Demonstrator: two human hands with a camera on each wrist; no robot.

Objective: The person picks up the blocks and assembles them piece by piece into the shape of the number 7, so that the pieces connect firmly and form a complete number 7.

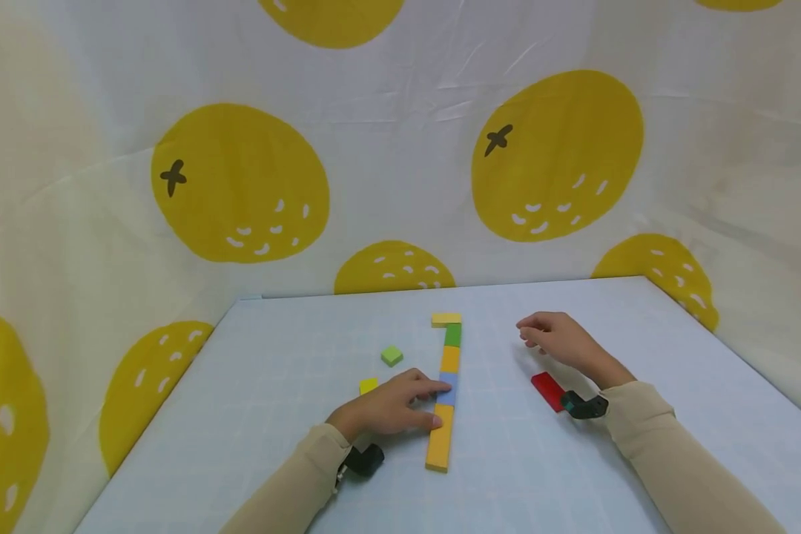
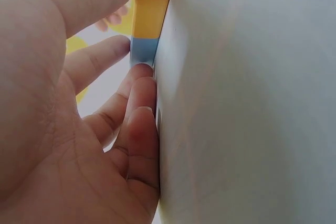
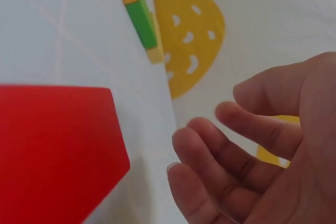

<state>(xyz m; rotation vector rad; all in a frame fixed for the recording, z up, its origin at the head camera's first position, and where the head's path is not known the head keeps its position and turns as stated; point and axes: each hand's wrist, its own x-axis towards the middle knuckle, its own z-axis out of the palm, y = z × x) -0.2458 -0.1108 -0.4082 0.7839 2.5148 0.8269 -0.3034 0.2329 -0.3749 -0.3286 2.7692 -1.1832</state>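
Observation:
A straight row of coloured blocks lies on the table. From the near end it runs through a long orange block, a blue block, a shorter orange block and a green block. A pale yellow block sits crosswise at the far end. My left hand touches the row from its left side, index fingertip on the blue block and thumb on the long orange one. Its other fingers bend loosely against the tabletop. My right hand hovers with loosely curled fingers and nothing in them, beyond a red block.
A light green block lies left of the row. Partly behind my left hand is a bright yellow block. The white table backs onto a curtain printed with large yellow fruit.

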